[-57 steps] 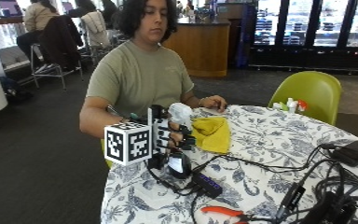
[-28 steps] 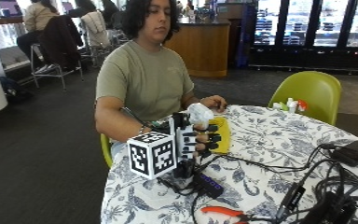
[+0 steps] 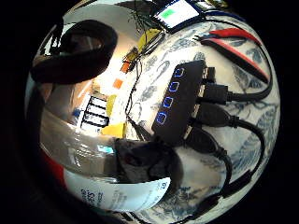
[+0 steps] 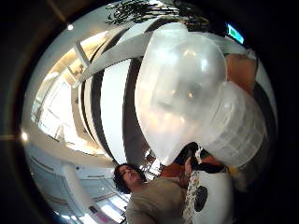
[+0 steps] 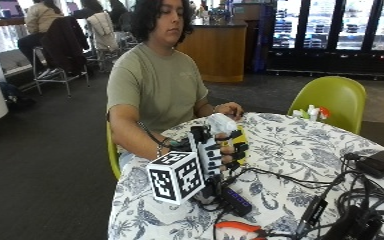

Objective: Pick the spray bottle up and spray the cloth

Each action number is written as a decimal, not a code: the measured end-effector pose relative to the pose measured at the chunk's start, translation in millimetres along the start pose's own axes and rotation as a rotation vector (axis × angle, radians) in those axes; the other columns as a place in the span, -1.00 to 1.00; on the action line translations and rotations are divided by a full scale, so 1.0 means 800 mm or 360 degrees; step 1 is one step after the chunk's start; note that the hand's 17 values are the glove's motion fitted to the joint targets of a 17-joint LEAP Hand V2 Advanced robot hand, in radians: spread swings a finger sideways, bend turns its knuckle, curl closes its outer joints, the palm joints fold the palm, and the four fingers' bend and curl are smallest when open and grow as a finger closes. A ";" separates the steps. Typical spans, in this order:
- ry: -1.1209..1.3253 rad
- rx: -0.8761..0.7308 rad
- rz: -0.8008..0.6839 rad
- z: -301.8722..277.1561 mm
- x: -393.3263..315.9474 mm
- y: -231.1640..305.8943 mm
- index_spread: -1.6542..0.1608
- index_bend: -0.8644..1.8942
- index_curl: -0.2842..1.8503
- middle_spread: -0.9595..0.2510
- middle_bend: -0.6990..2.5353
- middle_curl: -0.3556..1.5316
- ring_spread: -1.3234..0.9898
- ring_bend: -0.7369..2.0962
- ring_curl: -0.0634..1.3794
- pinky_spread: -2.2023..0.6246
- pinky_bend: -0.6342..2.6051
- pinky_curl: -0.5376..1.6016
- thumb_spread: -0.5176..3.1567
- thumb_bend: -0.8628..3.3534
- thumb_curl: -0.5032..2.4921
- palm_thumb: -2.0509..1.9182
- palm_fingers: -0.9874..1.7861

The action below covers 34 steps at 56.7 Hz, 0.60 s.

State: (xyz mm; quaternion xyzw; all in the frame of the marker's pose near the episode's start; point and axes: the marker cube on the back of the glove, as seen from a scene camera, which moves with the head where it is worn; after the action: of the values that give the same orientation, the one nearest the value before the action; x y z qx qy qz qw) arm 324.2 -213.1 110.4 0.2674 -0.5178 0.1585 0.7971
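Observation:
In the outside view my gloved right hand [image 5: 224, 150] grips the spray bottle, fingers curled round its body, and holds it upright above the table. The bottle's white spray head [image 5: 220, 123] sticks up over the fingers. Just behind the hand lies the yellow cloth [image 5: 242, 142] on the patterned tablecloth [image 5: 298, 150]. The person's bare left hand [image 5: 229, 108] rests at the cloth's far side. The translucent spray head [image 4: 187, 93] fills the thumb side palm view. The little finger side palm view shows the labelled bottle body [image 3: 112, 191] close to the palm.
A black USB hub [image 5: 236, 201] with several cables lies under the hand, and also shows as the hub [image 3: 180, 102]. Red-handled pliers [image 5: 240, 228] lie at the front edge. Cables and a black device [image 5: 381, 163] crowd the right. Small bottles [image 5: 310, 113] stand at the far edge.
My right hand has carried the bottle to the right, closer to the yellow cloth, and now partly covers it. The left hand stays beside the cloth.

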 end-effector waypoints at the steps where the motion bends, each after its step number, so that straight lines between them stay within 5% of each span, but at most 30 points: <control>1: -0.0006 0.0000 -0.0010 0.000 0.001 -0.001 0.39 -0.30 -0.52 0.43 -0.42 -0.22 0.03 -0.17 -0.41 0.58 -0.45 -0.17 -0.20 -0.60 -0.38 0.46 0.33; 13: -0.0009 0.0109 0.0051 -0.007 -0.004 0.012 0.39 -0.36 -0.58 0.43 -0.43 -0.20 0.02 -0.09 -0.37 0.53 -0.38 -0.14 -0.19 -0.58 -0.34 0.53 0.43; 21: 0.0089 0.0238 0.0127 -0.020 -0.046 0.037 0.48 -0.21 -0.51 0.41 -0.34 -0.13 0.02 -0.11 -0.33 0.53 -0.47 -0.16 -0.27 -0.59 -0.29 0.57 0.55; 29: 0.0091 -0.0051 0.0160 -0.024 -0.124 0.060 0.51 -0.18 -0.43 0.34 -0.27 -0.06 0.00 -0.08 -0.28 0.46 -0.45 -0.13 -0.35 -0.61 -0.25 0.54 0.65; 34: 0.0285 -0.0450 0.0303 -0.004 -0.178 0.081 0.55 -0.24 -0.41 0.32 -0.25 -0.04 0.00 -0.01 -0.24 0.44 -0.38 -0.10 -0.28 -0.61 -0.26 0.51 0.70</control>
State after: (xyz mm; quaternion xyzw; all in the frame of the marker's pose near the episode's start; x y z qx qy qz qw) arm 233.5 -155.7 -3.0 0.0873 -0.4849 0.1821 0.8509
